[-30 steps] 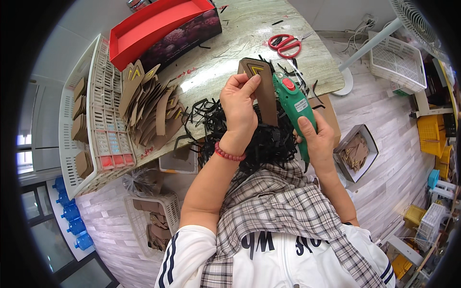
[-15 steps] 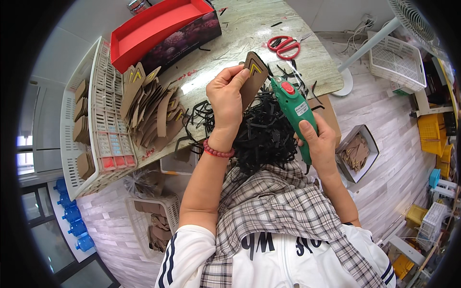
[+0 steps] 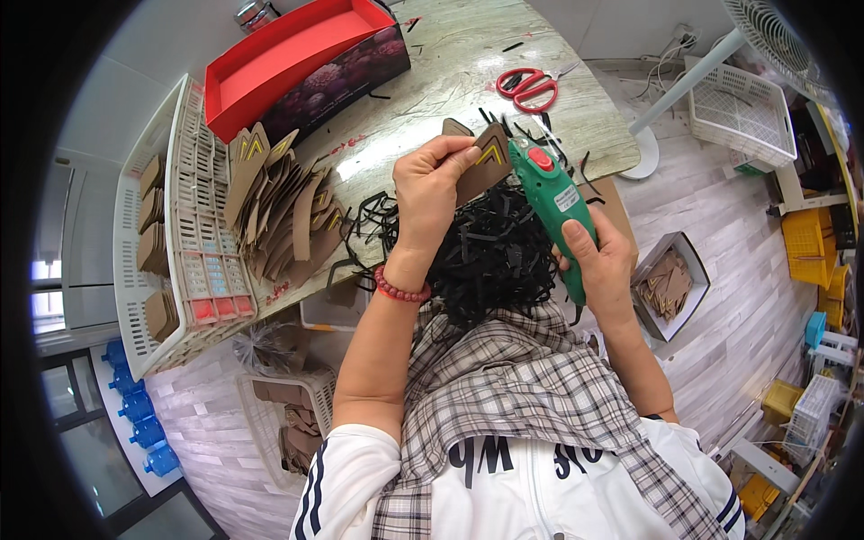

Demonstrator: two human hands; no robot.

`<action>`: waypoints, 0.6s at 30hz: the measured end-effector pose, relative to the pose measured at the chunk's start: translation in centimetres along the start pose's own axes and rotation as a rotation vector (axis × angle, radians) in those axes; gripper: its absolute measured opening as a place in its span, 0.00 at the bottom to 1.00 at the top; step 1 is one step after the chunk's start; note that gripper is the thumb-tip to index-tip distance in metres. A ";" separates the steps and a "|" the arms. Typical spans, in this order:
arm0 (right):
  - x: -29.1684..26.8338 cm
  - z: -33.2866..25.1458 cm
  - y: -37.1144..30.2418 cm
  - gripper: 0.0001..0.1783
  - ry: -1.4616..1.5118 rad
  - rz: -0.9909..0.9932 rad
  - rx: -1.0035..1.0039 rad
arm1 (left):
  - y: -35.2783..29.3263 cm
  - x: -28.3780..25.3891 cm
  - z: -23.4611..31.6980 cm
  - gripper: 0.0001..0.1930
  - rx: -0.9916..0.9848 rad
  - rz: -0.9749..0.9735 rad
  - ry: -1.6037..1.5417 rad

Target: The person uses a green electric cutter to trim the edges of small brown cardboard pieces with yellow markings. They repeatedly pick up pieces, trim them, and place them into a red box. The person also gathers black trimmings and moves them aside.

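Strip: one brown strip point(image 3: 474, 183) with a yellow chevron near its tip is held above the near edge of the surface point(image 3: 450, 67), its right edge at the nose of a green hand tool point(image 3: 560, 193); whether the two touch cannot be told
Left hand: thumb and fingers of the left hand point(image 3: 430, 175) pinch the strip closed, behind the chevron
Right hand: the right hand point(image 3: 597, 256) is wrapped around the tool's body, thumb along its near side, below the red button
Change: half a second ago the strip's tip stood apart from the tool; the left hand has since brought it across to the right, which appears to put its edge in reach of the tool's head
Lap: a tangle of black trimmings point(image 3: 495, 256) is heaped between the forearms, over a checked apron point(image 3: 504, 369)
Surface: red-handled scissors point(image 3: 545, 81) lie at the far right, and a pile of brown pieces point(image 3: 279, 202) leans by a white crate point(image 3: 184, 326) at the left
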State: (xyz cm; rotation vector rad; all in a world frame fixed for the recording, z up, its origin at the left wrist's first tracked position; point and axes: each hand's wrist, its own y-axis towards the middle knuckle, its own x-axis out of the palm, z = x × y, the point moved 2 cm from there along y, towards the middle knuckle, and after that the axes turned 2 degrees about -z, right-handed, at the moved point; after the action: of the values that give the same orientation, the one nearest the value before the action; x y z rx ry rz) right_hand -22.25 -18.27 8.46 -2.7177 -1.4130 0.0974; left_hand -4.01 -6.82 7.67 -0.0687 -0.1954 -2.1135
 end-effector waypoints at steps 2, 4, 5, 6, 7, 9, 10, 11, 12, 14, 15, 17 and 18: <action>-0.1 0.1 0.1 0.23 0.007 -0.002 0.012 | -0.1 0.0 0.1 0.05 -0.016 -0.011 0.029; 0.1 0.2 0.2 0.22 0.010 0.009 0.031 | -0.1 -0.6 0.4 0.04 -0.034 -0.045 0.066; 0.0 0.2 0.1 0.22 0.005 0.025 0.046 | -0.2 -0.8 0.7 0.04 -0.043 -0.060 0.085; 0.0 0.4 0.2 0.22 0.007 0.035 0.059 | -0.3 -1.1 1.7 0.04 -0.067 -0.057 0.059; -0.2 0.8 0.3 0.20 0.026 0.037 0.054 | -0.3 -2.0 3.1 0.05 0.001 -0.005 0.051; -0.8 1.7 0.2 0.19 0.062 0.036 0.025 | 0.3 -4.9 6.9 0.05 0.172 0.181 0.016; -1.1 1.7 0.0 0.19 0.037 0.051 0.032 | 0.8 -6.4 8.8 0.05 0.235 0.289 0.062; -1.2 1.8 -0.1 0.19 0.040 0.042 0.031 | 1.4 -8.4 10.5 0.05 0.303 0.403 0.112; -1.3 1.7 -0.3 0.19 0.036 0.040 0.029 | 2.5 -11.7 11.0 0.06 0.287 0.464 0.191; -1.0 1.9 -0.4 0.19 0.030 0.049 0.012 | 4.2 -17.7 10.7 0.07 0.259 0.563 0.580; -0.8 2.1 -0.5 0.20 0.031 0.029 0.026 | 4.6 -20.2 9.8 0.08 0.240 0.599 0.889; -0.9 2.4 -0.4 0.20 0.022 0.021 0.049 | 4.7 -18.9 8.2 0.09 0.526 0.716 1.516; -1.0 3.0 -0.5 0.20 0.049 0.039 0.079 | 4.6 -15.6 7.5 0.07 0.584 0.651 1.486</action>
State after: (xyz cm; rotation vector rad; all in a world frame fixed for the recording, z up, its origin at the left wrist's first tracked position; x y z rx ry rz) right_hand -23.46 -18.70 5.57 -2.6652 -1.3148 0.0857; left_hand 7.85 5.21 13.57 1.4968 0.1175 -0.9717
